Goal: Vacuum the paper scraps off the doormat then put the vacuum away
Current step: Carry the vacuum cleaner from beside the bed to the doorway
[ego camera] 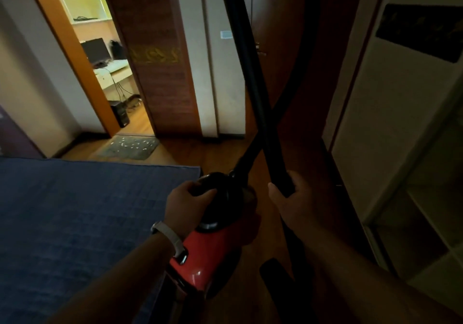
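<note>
Our left hand [186, 203] curls over the black top of the red vacuum [213, 248]. Our right hand [288, 203] grips the black wand [253, 73]. Beyond the blue cover's [75, 223] far edge, the doormat [120, 153] lies at the doorway, strewn with paper scraps [132, 144]. A pale sticker [226, 34] is too blurred to read.

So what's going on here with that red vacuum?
A person holds a red vacuum: the left hand grips its black top and the right hand grips the black tube. The doormat lies ahead by the open doorway, with white paper scraps scattered on it, so no cleaning has been done yet.
</note>
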Demonstrator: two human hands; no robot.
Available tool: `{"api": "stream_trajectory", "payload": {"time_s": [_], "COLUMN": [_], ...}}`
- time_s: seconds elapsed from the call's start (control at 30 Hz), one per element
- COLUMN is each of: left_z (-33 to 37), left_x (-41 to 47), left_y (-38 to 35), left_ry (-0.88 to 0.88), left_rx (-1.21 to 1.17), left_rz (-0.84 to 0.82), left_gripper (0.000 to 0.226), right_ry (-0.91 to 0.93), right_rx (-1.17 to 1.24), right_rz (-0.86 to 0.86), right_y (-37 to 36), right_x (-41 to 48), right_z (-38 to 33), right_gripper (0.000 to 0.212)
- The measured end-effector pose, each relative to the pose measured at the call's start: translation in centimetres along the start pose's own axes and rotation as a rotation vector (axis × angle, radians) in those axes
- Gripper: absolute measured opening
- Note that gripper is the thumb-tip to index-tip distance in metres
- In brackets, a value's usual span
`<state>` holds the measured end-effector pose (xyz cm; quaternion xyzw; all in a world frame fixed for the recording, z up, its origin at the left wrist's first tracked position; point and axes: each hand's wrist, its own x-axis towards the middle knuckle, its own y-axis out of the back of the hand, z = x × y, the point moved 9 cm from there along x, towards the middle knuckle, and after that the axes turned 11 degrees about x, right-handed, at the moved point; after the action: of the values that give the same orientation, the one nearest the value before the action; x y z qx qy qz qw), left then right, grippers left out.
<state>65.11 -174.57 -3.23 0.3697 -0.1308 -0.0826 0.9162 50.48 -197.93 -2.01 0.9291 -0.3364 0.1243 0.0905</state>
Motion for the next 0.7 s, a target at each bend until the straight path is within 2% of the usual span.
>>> {"api": "stream_trajectory", "payload": {"time_s": [0.23, 0.37, 0.57, 0.7], "left_z": [-4.0, -6.2, -5.9, -4.6], "left_x": [11.4, 20.1, 33.0, 40.4], "left_y": [-4.4, -7.4, -9.0, -9.2], "left_ry": [0.077, 0.109, 0.057, -0.032], "left_rx": [-0.054, -0.152, -0.18, -0.116], "left_rz": [-0.051, -0.116, -0.173, -0.176], "left_gripper": [0.018, 0.024, 0.036, 0.033], "right_ry": [-0.035, -0.076, -0.11, -0.086], "right_rx": [-0.04, -0.046, -0.077, -0.128], "right_rz": [-0.072, -0.072, -0.069, -0.011], "right_y": [-6.4, -10.8, -16.4, -18.0], "right_x": [10.9, 17.7, 28.1, 33.9], "right_z": [4.3, 6.6, 7.9, 9.0], "right_gripper": [0.019, 0.017, 0.016, 0.02]}}
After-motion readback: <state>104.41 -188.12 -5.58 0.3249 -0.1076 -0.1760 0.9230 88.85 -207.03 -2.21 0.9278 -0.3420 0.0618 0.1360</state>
